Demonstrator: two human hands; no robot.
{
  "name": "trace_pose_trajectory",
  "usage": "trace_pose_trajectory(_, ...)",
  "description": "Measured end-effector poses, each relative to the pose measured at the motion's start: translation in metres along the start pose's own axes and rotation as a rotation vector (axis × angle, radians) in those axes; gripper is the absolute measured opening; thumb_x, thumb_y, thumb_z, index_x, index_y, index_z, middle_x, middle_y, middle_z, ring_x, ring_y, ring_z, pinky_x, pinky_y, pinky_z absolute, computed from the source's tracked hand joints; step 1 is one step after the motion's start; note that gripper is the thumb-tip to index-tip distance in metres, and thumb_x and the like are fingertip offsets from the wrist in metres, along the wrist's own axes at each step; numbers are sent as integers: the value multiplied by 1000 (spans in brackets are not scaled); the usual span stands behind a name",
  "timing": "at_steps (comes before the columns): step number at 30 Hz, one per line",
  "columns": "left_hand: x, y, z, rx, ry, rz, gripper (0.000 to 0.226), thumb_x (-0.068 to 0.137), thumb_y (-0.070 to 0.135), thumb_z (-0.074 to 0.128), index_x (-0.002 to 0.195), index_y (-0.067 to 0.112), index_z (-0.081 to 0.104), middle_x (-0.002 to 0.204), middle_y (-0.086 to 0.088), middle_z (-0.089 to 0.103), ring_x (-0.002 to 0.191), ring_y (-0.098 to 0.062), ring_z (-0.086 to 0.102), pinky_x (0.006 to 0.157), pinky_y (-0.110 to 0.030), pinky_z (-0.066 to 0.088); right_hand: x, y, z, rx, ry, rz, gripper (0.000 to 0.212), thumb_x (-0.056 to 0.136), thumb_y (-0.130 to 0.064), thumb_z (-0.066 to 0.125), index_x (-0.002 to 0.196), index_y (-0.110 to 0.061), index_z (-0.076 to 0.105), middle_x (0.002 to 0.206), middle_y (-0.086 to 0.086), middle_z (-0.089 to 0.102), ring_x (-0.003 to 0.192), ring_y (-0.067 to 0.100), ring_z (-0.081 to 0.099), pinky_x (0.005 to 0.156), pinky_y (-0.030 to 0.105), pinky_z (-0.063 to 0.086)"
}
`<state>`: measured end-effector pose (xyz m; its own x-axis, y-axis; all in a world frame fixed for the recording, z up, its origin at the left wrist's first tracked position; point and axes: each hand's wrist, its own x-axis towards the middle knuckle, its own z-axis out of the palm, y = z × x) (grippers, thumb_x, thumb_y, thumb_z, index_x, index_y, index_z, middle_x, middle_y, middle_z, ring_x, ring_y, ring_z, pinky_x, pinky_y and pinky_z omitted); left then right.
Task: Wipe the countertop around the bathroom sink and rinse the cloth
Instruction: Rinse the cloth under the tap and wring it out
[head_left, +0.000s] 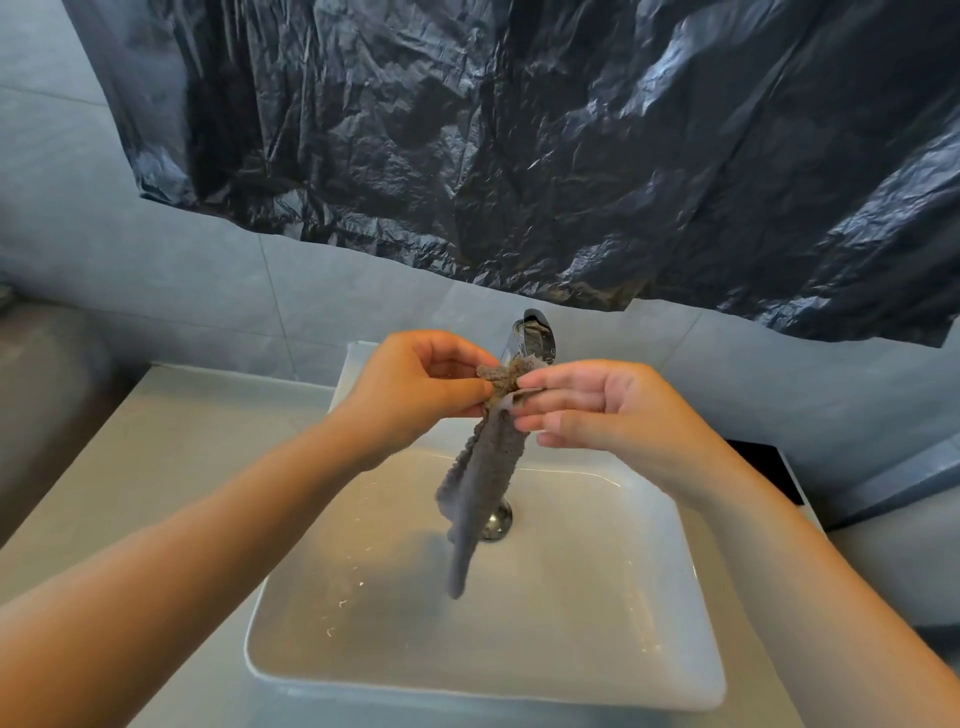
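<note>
Bathroom: basin (675, 670), tap (535, 338), tiles (208, 291).

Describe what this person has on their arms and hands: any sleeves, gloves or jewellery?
Nothing worn shows in this view. The left hand and right hand are bare, with no gloves and no rings to be seen. Both forearms are uncovered right to the edges of the picture, so no sleeve or cuff appears, and neither wrist carries a watch or bracelet.
</note>
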<state>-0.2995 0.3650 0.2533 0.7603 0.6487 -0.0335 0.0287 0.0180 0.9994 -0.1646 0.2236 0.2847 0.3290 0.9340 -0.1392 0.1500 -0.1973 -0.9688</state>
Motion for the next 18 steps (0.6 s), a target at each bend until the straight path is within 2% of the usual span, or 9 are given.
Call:
trace_pose_trajectory(4, -4, -3, 3, 28, -40, 33, 18, 79, -9, 67, 85, 8, 71, 82, -11, 74, 76, -21, 71, 70, -27, 58, 3, 7, 8, -222, 202, -130, 16, 80, 2, 69, 87, -11, 72, 74, 3, 74, 68, 15, 71, 65, 21, 55)
trace_pose_trajectory(7, -7, -2, 6, 29, -79, 62, 17, 80, -6, 67, 89, 7, 71, 85, -10, 74, 80, -22, 72, 73, -27, 58, 5, 9, 12, -398, 304, -239, 10, 79, -7, 71, 81, -17, 74, 68, -1, 71, 61, 13, 69, 64, 28, 58)
trace_pose_trajectory(11, -9, -1, 7, 7, -80, 107, 20, 74, -5, 71, 90, 8, 71, 87, -8, 75, 80, -20, 72, 73, -24, 57, 12, 13, 11, -404, 366, -273, 10, 78, -11, 73, 78, -21, 73, 65, -2, 70, 60, 16, 67, 58, 32, 57)
trace_pose_trajectory(16, -4, -7, 10, 64, -9, 131, 17, 78, -10, 66, 86, 4, 71, 85, -17, 73, 77, -29, 71, 74, -33, 59, 10, 15, 8, -336, 356, -293, 8, 82, -11, 70, 86, -18, 71, 67, -3, 69, 56, 8, 62, 56, 21, 51)
trace_pose_trajectory(18, -3, -7, 11, 48, -23, 112, 17, 80, -12, 63, 85, 3, 70, 87, -22, 71, 75, -29, 68, 74, -34, 59, 6, 26, 1, -302, 422, -271, 13, 83, -17, 70, 95, -20, 67, 71, -5, 68, 61, 8, 62, 59, 23, 52)
